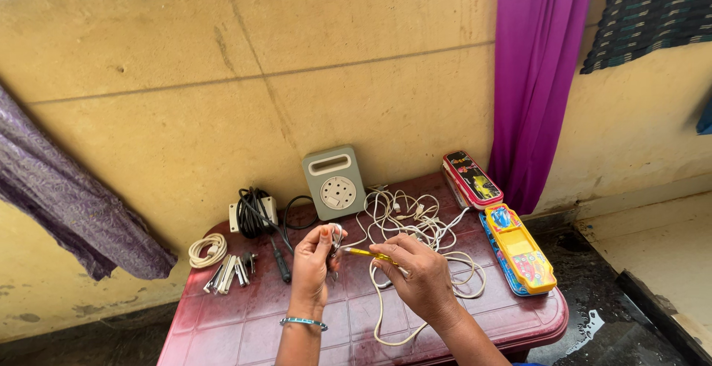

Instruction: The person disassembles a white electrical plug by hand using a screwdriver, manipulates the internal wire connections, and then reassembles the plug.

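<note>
Work in hand: a small part on a white cable is being probed with a yellow-handled screwdriver [368, 254] over a maroon plastic table [245, 321].

Left hand [311, 262]: fingers pinched closed around a small pale piece [336, 238] (looks like a plug or connector end, cannot confirm), held up above the tabletop. A teal bangle [302, 323] sits on that wrist.

Right hand [417, 269]: fingers closed on the screwdriver, its tip pointed left toward the pinched piece. The tip appears to meet the piece, but the contact point is too small to resolve.

Progress, as judged: the piece is in hand and the tool is applied, so the job reads as mid-step. No loose screws or separated shell halves show on the table, so nothing looks opened yet. The tangle of white cables [415, 221] lies behind and beside the right hand, one strand looping down toward the near edge; it remains unsorted.

Other items on the table: a grey extension box [334, 180] upright against the wall, a black cord bundle [252, 214], a coiled cream cable [206, 251], a cluster of small metal tools [230, 271], a dark-handled screwdriver [281, 262], and two colourful pencil boxes [519, 251] at the right.

Hidden or unclear: which cable the pinched piece belongs to; the screwdriver's blade type; the forearms are cut off by the frame's lower edge.
</note>
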